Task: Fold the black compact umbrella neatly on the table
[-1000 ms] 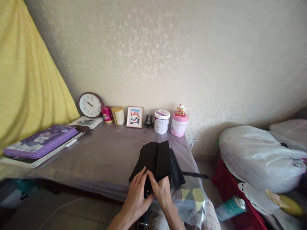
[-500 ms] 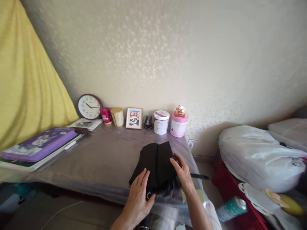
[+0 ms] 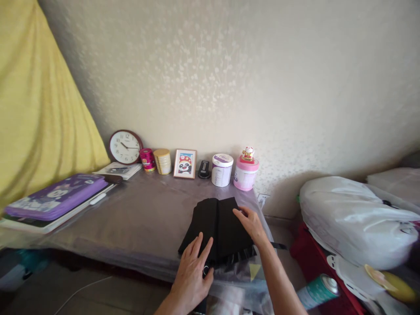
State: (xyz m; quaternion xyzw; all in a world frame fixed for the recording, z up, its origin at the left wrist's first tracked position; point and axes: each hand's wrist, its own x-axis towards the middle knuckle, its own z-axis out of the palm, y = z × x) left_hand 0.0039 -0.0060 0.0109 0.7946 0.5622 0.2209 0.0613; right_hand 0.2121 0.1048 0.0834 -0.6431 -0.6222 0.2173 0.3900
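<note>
1. The black fabric (image 3: pixel 219 223) is folded in long flat panels and lies at the front right corner of the tabletop (image 3: pixel 144 218). Its near end reaches the front edge. I judge that it can slide over this edge, because a smooth clear plastic sheet (image 3: pixel 98 236) covers the tabletop and the fabric has little support there.
2. The panels lie one beside the other, and I see nothing that ties them. If one hand lifts, the folds near the front edge, where the pleats fan out a little, may spring open.
3. A thin black strap (image 3: pixel 278 246) shows past the right edge of the tabletop. I think it may catch on the right forearm and pull the fabric askew.
4. The white jar (image 3: pixel 222 169) and the pink jar (image 3: pixel 246 174) stand at the back edge, well apart from the fabric. I see small danger for them.
5. The grip of the left hand (image 3: pixel 193 273) is open. The fingers are stretched and slightly spread, and they lie flat on the near end of the fabric at the front edge. They close around nothing.
6. The grip of the right hand (image 3: pixel 252 225) is open too. The extended fingers rest on the right panel, near the right side of the fabric. Whether the thumb goes under the fabric, I cannot tell.
</note>
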